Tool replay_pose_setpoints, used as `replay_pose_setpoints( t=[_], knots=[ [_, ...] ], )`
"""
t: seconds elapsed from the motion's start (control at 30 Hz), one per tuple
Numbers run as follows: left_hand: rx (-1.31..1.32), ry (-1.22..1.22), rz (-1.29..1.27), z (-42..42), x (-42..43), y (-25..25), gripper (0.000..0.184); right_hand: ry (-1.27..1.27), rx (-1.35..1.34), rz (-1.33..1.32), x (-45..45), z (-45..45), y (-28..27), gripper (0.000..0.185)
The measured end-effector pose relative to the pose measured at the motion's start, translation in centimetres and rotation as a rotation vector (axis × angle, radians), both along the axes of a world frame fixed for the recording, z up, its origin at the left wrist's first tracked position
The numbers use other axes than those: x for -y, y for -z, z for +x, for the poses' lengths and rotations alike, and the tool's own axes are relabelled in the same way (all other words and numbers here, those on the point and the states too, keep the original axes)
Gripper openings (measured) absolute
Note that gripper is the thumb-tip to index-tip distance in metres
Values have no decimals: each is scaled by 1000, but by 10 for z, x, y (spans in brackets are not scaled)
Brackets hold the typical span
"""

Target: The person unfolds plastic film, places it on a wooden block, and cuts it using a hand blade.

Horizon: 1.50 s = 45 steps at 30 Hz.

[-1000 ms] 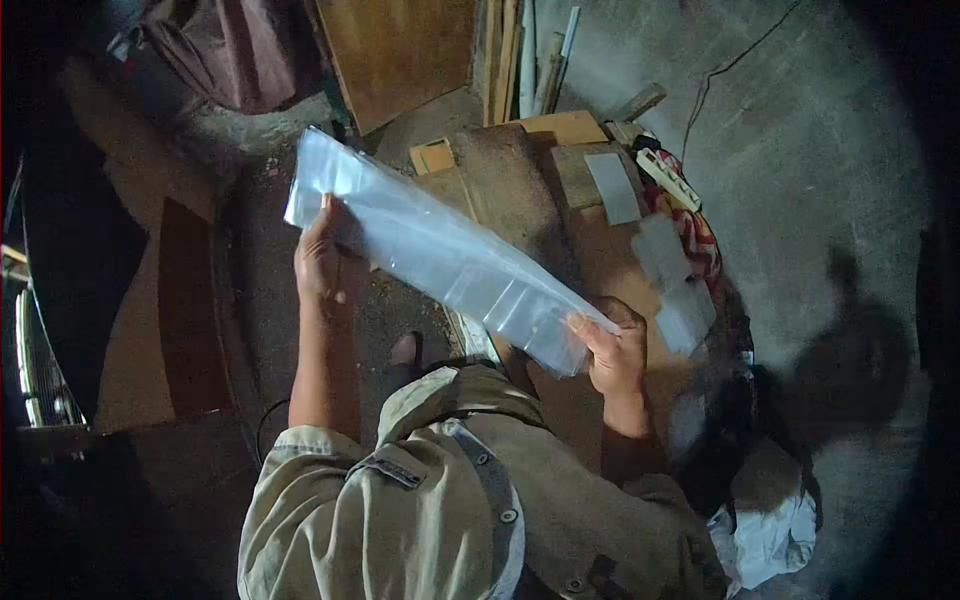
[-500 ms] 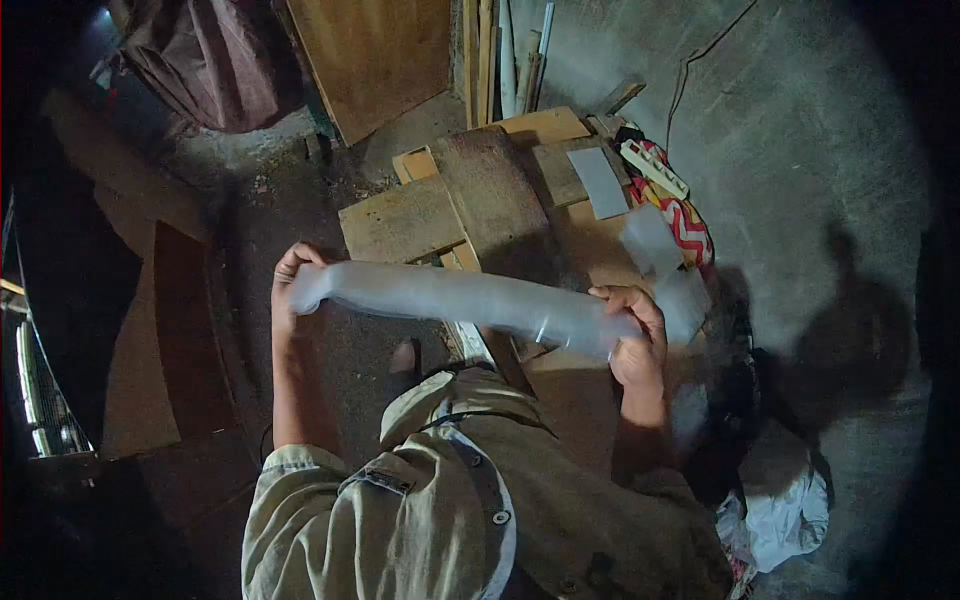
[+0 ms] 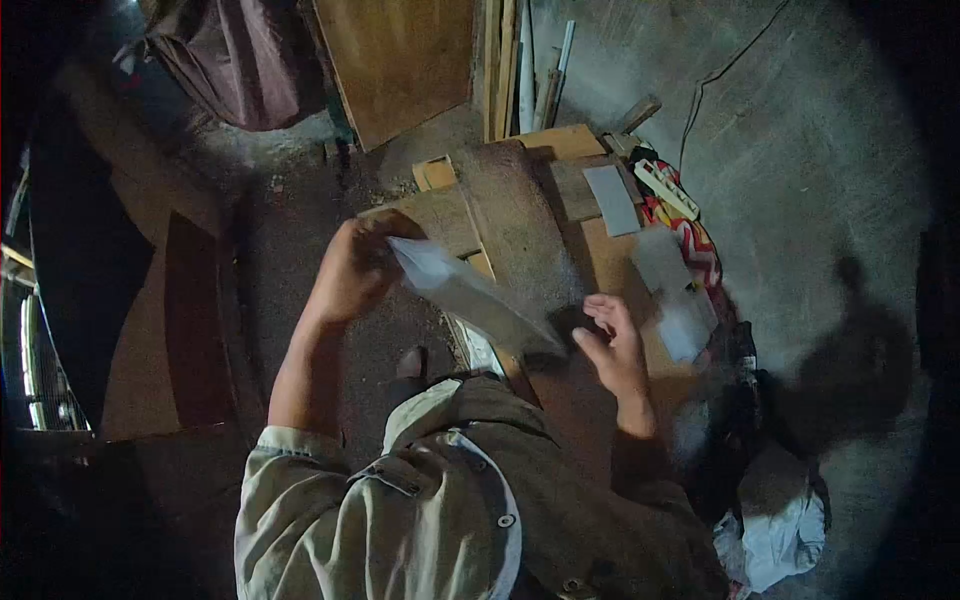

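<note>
Over boards (image 3: 515, 215) near the wall (image 3: 790, 150), left grip (image 3: 358, 268) pinches plastic (image 3: 462, 292), right grip (image 3: 622, 358) half-spread, empty

The left hand (image 3: 360, 265), near ten o'clock from centre, is closed in a grip, its bare forearm (image 3: 312, 360) angled toward one o'clock. The right hand (image 3: 618, 352), near four o'clock, is loosely open, fingers (image 3: 612, 312) slightly bent toward eleven, thumb (image 3: 593, 348) spread apart.

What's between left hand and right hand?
Head view: a long, translucent plastic sheet, held by the left hand, its other end near the open right hand.
</note>
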State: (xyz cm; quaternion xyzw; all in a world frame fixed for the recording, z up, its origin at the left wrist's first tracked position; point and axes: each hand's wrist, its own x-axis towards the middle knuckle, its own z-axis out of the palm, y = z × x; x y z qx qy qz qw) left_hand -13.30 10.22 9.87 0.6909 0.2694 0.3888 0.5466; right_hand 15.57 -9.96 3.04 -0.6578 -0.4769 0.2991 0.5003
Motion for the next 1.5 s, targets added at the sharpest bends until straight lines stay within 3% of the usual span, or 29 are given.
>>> replay_pose_setpoints(
  t=[0.03, 0.07, 0.1, 0.2, 0.5, 0.53, 0.63, 0.67, 0.77, 0.83, 0.87, 0.93, 0.97, 1.13, 1.27, 1.5],
  knots=[
    [-31, 134, 125, 9, 2, -6, 26, -67, 89, 35, -4, -9, -1, 57],
    [-244, 106, 156, 20, 8, -19, 29, -145, 68, 67, -8, -19, 4, 68],
    [-458, 77, 186, 30, 14, -30, 31, -221, 184, 58, -12, -28, -5, 68],
    [-489, 126, 431, 51, 18, -40, 18, -272, 426, 270, -32, -66, -49, 75],
    [-513, 146, 489, 54, 20, -49, 20, -391, -7, 243, -54, -69, -62, 54],
    [-494, 136, 490, 53, 20, -47, 20, -366, 212, 360, -56, -70, -67, 50],
    [-549, 134, 461, 53, 22, -51, 19, -239, 289, 290, -56, -77, -66, 40],
    [-549, 131, 458, 52, 22, -54, 19, -143, 292, 356, -59, -76, -54, 28],
    [-569, 193, 367, 47, 17, -55, 23, -80, 118, 211, -59, -68, -44, 18],
    [-211, 226, 272, 45, 12, -42, 24, -107, 130, 221, -59, -69, -66, 17],
    [-210, 224, 273, 45, 12, -39, 24, -107, 55, 203, -60, -66, -65, 17],
    [41, 225, -172, 46, 19, -29, 23, -118, -240, 199, -64, -69, -71, 17],
    [145, 227, -223, 49, 22, -20, 19, -117, -238, 198, -65, -68, -72, 17],
    [202, 165, -477, 62, 48, 3, 20, -135, -360, 237, -69, -70, -76, 20],
    [324, 185, -542, 68, 51, 4, 20, -108, -304, 213, -68, -72, -67, 25],
    [288, 190, -562, 62, 49, 3, 20, -101, -307, 285, -70, -68, -70, 25]
  ],
)
